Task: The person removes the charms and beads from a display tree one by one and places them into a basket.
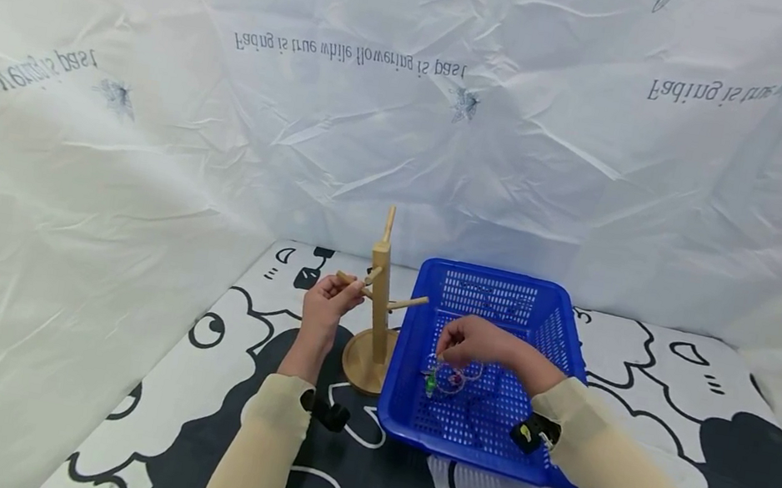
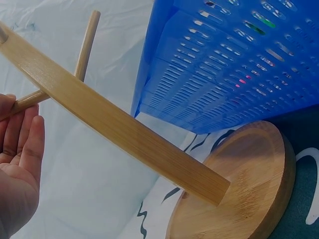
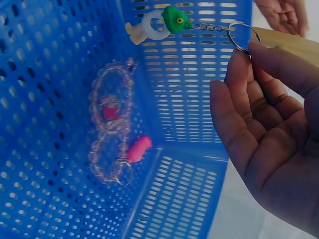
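Note:
My left hand [image 1: 327, 306] grips a peg of the wooden rack [image 1: 380, 301], whose upright post rises from a round base [image 2: 249, 174]. Between thumb and forefinger my right hand [image 3: 274, 109] pinches the metal ring of a keychain [image 3: 172, 22]. From that ring a short chain leads to a small figure with a green head and a white ring round its body. The right hand is over the blue plastic basket [image 1: 481, 456]. In the basket lie beaded bracelets [image 3: 110, 127] and a pink keychain charm [image 3: 139, 148].
The basket stands close against the right side of the rack's base. Beneath both is a black-and-white patterned cloth [image 1: 203, 385]. A pale printed sheet [image 1: 408, 128] hangs behind and around the table.

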A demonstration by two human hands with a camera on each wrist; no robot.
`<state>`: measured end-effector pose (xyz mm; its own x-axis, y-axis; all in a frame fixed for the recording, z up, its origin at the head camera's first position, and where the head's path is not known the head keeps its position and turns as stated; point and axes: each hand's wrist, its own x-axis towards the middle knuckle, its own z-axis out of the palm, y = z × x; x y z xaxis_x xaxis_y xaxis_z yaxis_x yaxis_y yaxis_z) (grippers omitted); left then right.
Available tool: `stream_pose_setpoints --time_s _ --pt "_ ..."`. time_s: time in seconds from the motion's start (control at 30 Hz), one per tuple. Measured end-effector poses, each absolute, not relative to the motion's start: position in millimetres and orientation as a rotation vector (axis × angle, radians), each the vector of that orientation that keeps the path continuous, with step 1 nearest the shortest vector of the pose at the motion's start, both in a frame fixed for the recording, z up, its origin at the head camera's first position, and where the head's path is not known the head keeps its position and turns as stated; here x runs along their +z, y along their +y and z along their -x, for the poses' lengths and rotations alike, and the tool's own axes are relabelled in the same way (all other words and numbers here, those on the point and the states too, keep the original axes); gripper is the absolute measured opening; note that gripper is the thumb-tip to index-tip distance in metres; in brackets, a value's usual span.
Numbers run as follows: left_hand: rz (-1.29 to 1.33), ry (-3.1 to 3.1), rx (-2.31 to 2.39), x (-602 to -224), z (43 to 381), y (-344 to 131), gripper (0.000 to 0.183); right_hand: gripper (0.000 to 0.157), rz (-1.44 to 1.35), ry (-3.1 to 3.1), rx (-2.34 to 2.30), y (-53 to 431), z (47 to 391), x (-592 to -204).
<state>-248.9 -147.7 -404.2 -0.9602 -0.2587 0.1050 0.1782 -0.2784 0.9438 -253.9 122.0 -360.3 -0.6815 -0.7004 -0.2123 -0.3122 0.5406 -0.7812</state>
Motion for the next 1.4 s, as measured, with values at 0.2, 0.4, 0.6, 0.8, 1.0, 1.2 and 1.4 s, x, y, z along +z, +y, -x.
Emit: stream_pose_setpoints --time_s 0.2,0.4,0.6,0.8,1.0,1.2,1.4 --pt "-0.108 -1.689 -2.328 -404.5 249.5 -148.2 0.030 0.012 0.747 2.278 -0.943 121.2 254.1 -371.2" --pt "-0.119 -1.688 -2.339 -403.9 250.7 -148.6 0.023 0.012 0.675 2.295 -0.910 125.5 255.0 -375.5" --pt "-0.103 -1.680 -2.331 -401.7 248.5 -147.6 0.021 0.009 0.570 2.351 -0.862 132.9 256.6 -377.0" --pt "-0.100 -1.667 -2.333 -401.8 247.3 -146.6 0.021 0.008 0.453 2.391 -0.826 137.3 257.6 -379.7" --pt "-0.096 -1.666 -2.338 -401.2 247.8 -145.7 0.021 0.010 0.340 2.419 -0.783 139.4 262.8 -386.1" --pt "-0.103 -1.684 -2.333 -402.2 248.4 -146.4 0.015 0.009 0.205 2.398 -0.776 141.6 269.3 -396.2" --pt "-0.101 -1.681 -2.325 -402.6 247.5 -146.0 0.016 0.009 0.097 2.387 -0.789 145.4 272.1 -403.8"
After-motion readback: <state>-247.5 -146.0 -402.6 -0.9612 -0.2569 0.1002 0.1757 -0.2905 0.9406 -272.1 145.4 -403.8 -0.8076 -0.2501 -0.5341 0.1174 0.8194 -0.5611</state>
